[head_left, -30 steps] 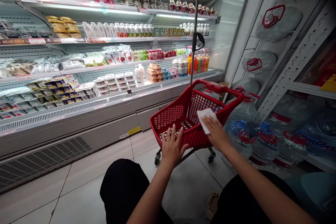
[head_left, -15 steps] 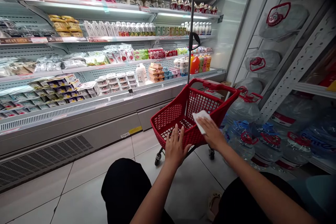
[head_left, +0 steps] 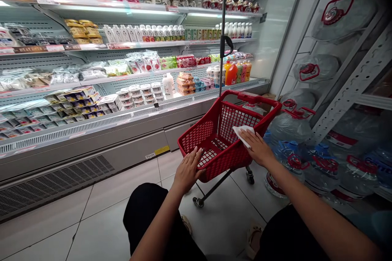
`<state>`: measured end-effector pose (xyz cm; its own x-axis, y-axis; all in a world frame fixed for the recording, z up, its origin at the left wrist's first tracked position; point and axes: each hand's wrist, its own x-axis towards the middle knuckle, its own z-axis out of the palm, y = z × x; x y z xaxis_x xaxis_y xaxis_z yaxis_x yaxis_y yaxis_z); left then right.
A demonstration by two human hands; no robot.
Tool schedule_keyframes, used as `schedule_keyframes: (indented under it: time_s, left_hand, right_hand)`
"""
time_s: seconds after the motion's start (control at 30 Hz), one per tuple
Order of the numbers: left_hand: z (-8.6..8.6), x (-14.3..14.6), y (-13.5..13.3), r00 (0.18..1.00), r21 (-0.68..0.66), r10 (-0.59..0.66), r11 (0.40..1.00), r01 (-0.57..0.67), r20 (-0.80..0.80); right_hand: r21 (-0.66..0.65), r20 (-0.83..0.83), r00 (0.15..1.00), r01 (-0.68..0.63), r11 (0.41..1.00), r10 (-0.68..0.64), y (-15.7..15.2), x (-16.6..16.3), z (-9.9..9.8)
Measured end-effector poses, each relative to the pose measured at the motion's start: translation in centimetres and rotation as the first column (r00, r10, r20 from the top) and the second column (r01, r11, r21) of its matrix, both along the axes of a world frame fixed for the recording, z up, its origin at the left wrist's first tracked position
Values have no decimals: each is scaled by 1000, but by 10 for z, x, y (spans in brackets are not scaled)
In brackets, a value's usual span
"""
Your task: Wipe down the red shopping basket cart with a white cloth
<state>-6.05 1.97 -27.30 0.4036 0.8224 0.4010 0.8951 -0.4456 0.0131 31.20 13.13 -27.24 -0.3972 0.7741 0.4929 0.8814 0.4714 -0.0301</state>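
A small red plastic shopping cart (head_left: 202, 130) with a latticed basket stands on the floor before me. My left hand (head_left: 187, 169) lies on the basket's near left corner, fingers stretched out over the rim and thumb along the outer wall. With my right hand (head_left: 259, 147) I hold a folded white cloth or tissue (head_left: 244, 134) against the top of the basket's right-hand side. The cloth is partly hidden under my fingers. A thin grey pole (head_left: 224, 16) with a black loop rises from the cart's far side.
A lit refrigerated shelf (head_left: 134, 112) with cartons, tubs and bottles runs along the left and back. Large water bottles (head_left: 294, 163) stand at the right, beside a white perforated rack post (head_left: 352, 85). My knees (head_left: 150, 208) flank the tiled floor (head_left: 223, 208).
The cart has turned a little, and its near wheel shows lower and further right. My left hand has shifted left along the near corner; my right hand and the cloth have moved slightly right.
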Motion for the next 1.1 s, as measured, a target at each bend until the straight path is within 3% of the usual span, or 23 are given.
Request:
schedule_keyframes:
  time_s: [0.13,0.43,0.63,0.77,0.93,1.1]
  left_hand:
    - [-4,8,-2,998,32,62,998,-63,15]
    - [-13,28,-20,983,106,150,981,-161,104]
    - [-16,33,-36,989,125,88,987,-103,118]
    - [-4,12,-26,1000,81,2,997,0,-24]
    - [11,-20,5,994,36,-5,999,9,-112]
    - [5,-11,22,993,50,31,998,-26,-111]
  right_hand:
    - [-11,-17,999,-29,1000,29,-10,-29,-8]
    - [-34,8,938,-347,937,347,-101,-128,-17]
    - [-105,13,870,-490,866,493,-142,-144,-14]
    - [-101,19,885,-461,882,465,-128,-117,-10]
    - [-97,-30,956,-294,951,292,-78,-75,-2]
    - [-112,-127,979,-176,978,162,-61,-72,-4]
